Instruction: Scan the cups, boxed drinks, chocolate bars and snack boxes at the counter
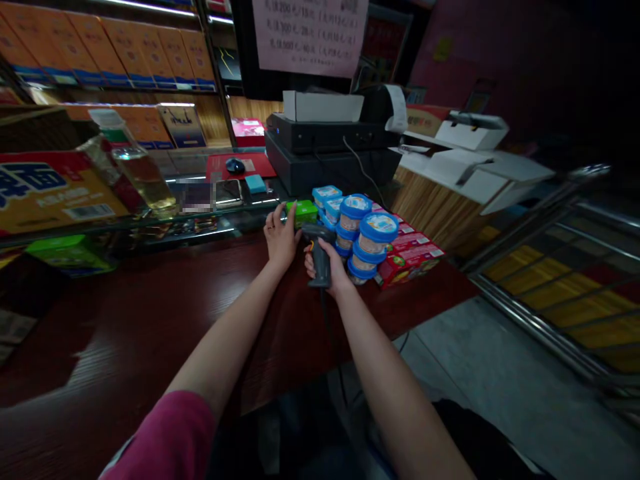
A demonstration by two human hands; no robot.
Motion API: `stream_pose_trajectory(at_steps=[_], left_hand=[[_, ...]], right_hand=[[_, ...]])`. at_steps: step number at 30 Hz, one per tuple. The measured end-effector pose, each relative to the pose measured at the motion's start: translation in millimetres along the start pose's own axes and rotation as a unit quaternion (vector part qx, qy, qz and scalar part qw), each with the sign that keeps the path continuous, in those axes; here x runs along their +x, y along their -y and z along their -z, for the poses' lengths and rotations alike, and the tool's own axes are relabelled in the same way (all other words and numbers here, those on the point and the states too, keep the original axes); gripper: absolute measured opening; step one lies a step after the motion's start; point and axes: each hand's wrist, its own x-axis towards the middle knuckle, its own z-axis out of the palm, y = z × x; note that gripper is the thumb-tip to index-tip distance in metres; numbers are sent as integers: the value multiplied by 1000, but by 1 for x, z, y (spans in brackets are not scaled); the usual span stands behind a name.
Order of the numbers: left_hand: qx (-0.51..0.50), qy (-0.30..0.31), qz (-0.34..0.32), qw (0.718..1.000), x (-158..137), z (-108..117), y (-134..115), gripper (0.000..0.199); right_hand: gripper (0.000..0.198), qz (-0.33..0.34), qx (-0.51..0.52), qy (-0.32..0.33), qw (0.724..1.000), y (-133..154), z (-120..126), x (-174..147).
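Note:
My right hand (334,268) is wrapped round the handle of a dark grey barcode scanner (321,263), whose cable hangs down over the counter edge. The scanner's head faces away from me, close to a small green box (303,212). My left hand (281,239), with a ring on one finger, grips the left end of that box. Just right of the scanner stand stacked clear tubs with blue lids (379,228), some of them partly hidden behind others. Red printed boxes (411,257) lie beside the tubs.
The dark red wooden counter (200,313) has a glass shelf behind it with a bottle (143,177), a phone (229,193) and a mouse (235,166). A black cash register (330,150) stands at the back. A metal railing (545,233) is at right.

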Motion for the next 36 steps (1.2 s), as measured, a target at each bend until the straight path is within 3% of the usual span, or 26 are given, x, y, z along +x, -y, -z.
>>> stream_pose_trajectory(at_steps=[3,9,14,17,20,23,26,30,33,36], left_hand=[[0,-19,8,1000,2,0,5,53],[-35,25,-39,998,-4,12,6,39],[-211,-10,23,977,-17,37,36,49],[-310,2,109,944,-33,84,75,64],[-279,6,155,948,-52,154,115,57],[-261,-5,205,943,-68,219,146,62],[-320,-43,253,912,-77,255,165,72],[-410,-84,312,853,-79,265,180,68],[-459,-87,343,815,-80,261,184,50],[-497,-76,337,796,-80,254,181,36]], right_hand=[[38,-8,3,3,1000,3,-1,2],[37,9,-1,23,1000,6,-4,-9],[37,-5,-33,65,997,0,-6,-22],[36,-56,-74,84,992,-6,-9,-22],[37,-93,-103,98,985,-15,-22,-13],[40,-125,-117,125,977,-35,-50,2],[39,-182,-136,161,960,-63,-86,19],[39,-223,-150,185,945,-92,-116,32],[37,-190,-126,194,954,-95,-119,32],[37,-173,-110,190,960,-90,-115,28]])
